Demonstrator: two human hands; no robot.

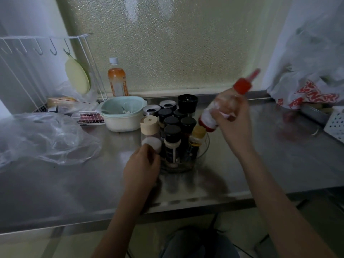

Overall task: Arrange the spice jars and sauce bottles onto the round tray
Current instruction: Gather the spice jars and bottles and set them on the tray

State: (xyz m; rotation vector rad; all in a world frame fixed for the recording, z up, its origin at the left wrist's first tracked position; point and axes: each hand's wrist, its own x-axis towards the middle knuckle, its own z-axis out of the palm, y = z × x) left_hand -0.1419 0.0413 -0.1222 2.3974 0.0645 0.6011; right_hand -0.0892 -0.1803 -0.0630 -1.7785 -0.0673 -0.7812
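Observation:
A clear round tray (202, 154) sits mid-counter, packed with several black-capped spice jars (172, 131), a yellow-capped bottle (198, 135) and a beige-capped jar (149, 125). My left hand (142, 168) grips a white-capped jar (151, 144) at the tray's left side. My right hand (235, 123) holds a red-capped squeeze bottle (226, 107) tilted in the air above the tray's right edge, nozzle pointing up and right. Behind the tray stand two steel-lidded jars (151, 110) and a black grinder (187, 102).
A pale green-and-white bowl (121, 116) stands left of the tray, an orange drink bottle (117, 81) behind it. Crumpled clear plastic (41, 138) covers the left counter; a white wire rack (37, 71) is at far left. A printed bag (307, 94) and white basket (335, 125) lie right.

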